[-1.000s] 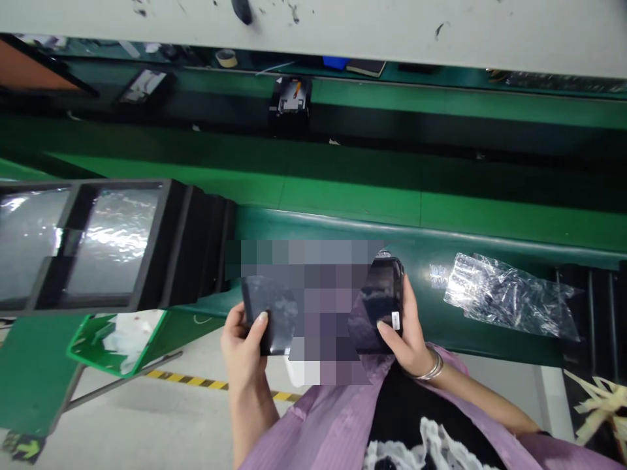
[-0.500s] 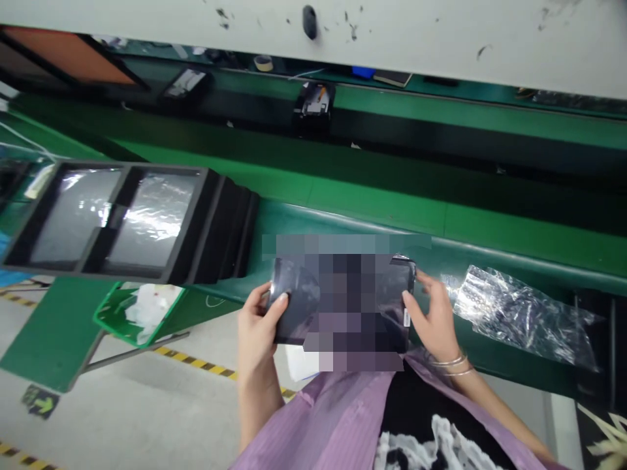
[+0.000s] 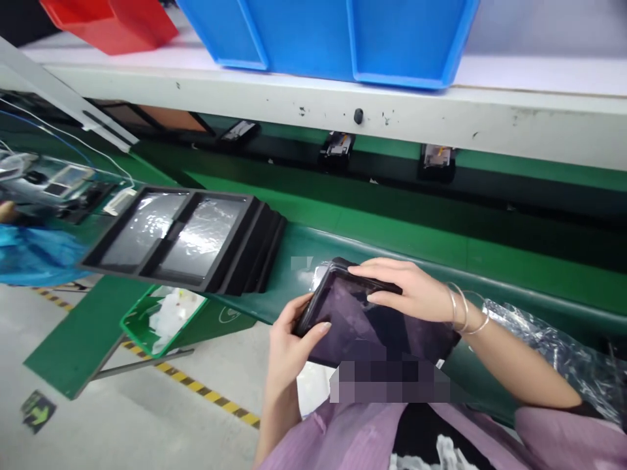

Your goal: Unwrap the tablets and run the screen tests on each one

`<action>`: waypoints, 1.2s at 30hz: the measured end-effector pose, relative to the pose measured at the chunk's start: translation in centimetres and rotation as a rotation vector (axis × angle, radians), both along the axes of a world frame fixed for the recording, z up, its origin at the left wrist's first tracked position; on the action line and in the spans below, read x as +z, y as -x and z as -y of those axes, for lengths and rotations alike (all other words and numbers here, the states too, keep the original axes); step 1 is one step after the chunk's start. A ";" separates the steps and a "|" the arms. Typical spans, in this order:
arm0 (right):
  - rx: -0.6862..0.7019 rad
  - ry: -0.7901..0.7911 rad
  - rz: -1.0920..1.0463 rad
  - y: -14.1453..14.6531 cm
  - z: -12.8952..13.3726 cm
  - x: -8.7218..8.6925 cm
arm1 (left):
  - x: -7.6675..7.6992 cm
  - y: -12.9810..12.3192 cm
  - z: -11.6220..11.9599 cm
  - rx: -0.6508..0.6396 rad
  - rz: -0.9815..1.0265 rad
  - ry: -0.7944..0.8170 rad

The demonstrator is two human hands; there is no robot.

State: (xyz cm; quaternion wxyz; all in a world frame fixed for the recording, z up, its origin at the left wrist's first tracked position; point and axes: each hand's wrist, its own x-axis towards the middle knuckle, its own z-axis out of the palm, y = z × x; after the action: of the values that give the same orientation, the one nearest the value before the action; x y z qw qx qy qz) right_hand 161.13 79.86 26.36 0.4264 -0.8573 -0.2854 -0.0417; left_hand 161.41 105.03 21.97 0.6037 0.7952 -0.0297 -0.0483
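Observation:
A dark, glossy tablet (image 3: 357, 326) is tilted in front of my body, screen side toward me, with part of its lower edge blurred out by blocks. Wrapped round its left edge is my left hand (image 3: 291, 343), thumb on the screen face. My right hand (image 3: 409, 290), with bangles at the wrist, reaches over the top edge; its fingers press along the rim near the upper left corner. Clear plastic film (image 3: 321, 275) shows behind that corner. Beneath my right forearm lies a clear plastic bag (image 3: 543, 336) on the green bench (image 3: 294, 251).
Stacked black trays (image 3: 228, 261) with film-covered panels stand at left. A green bin (image 3: 181, 326) of white scraps sits below. Opened devices (image 3: 337, 149) rest on the dark belt behind. Blue bins (image 3: 313, 39) and a red bin (image 3: 117, 23) occupy the overhead shelf.
My right hand has moved from the tablet's right edge to its top edge near the left corner. The tablet has turned and tilted; the camera view now takes in the shelf bins.

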 end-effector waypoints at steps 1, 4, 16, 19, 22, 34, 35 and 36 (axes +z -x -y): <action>-0.051 -0.027 0.005 0.3 0.3 -0.3 | 0.1 -0.2 0.3 -0.014 -0.007 0.003; -0.196 -0.100 -0.039 1.3 0.9 -1.3 | 0.4 -1.1 1.2 -0.056 -0.039 0.008; -0.475 0.138 -0.118 4.2 5.8 -5.1 | -3.4 -3.3 2.4 0.130 -0.475 0.185; -0.275 0.333 -0.116 9.8 4.6 -5.8 | -3.9 -3.2 2.2 0.126 -0.470 0.176; -0.178 0.479 -0.073 14.7 1.8 -7.2 | -4.0 -3.2 2.3 0.122 -0.467 0.165; -0.491 0.482 0.349 17.5 -2.3 -11.7 | -4.2 -3.1 2.4 0.081 -0.442 0.141; -0.481 0.496 0.370 17.5 -2.3 -11.6 | -4.1 -3.2 2.4 0.084 -0.443 0.139; -0.471 0.510 0.387 17.6 -2.2 -11.6 | -4.1 -3.2 2.4 0.087 -0.444 0.139</action>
State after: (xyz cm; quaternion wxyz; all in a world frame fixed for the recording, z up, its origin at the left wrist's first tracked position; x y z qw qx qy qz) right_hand 143.56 82.08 14.75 0.1168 -0.9540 -0.1574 -0.2269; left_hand 164.58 102.63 17.86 0.6502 0.7222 0.1350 -0.1938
